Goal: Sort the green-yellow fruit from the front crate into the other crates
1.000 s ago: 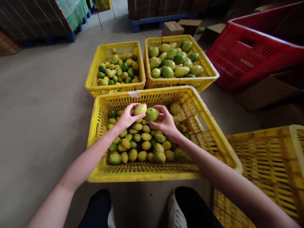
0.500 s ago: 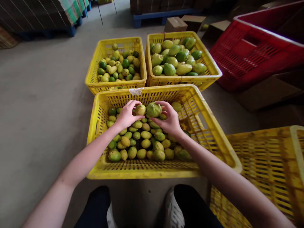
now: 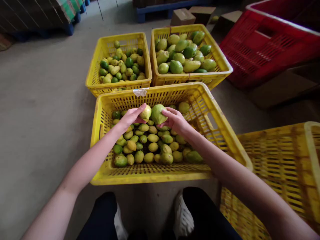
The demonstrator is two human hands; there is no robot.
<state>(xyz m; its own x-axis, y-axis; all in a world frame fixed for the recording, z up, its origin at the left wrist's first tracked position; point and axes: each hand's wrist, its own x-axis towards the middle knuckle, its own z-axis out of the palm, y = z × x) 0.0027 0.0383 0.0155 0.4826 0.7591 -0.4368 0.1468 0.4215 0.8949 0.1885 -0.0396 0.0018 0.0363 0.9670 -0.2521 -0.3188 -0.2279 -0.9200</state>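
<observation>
Pale yellow, a small lemon point(image 3: 146, 112) sits in the left hand point(image 3: 131, 117), gripped between thumb and fingers. Just beside it, a bigger green fruit point(image 3: 158, 114) is clasped by the fingers of the right hand point(image 3: 177, 120), thumb across its side. Both fruits are held above the front yellow crate point(image 3: 150, 179), over a loose spread of yellow and green lemons point(image 3: 153, 138). Beyond its far rim, two more yellow crates stand side by side: the left one point(image 3: 112, 86) holds smaller fruit, the right one point(image 3: 172, 77) larger. Farther right is a red crate point(image 3: 246, 45); grey floor point(image 3: 50, 86) surrounds them.
</observation>
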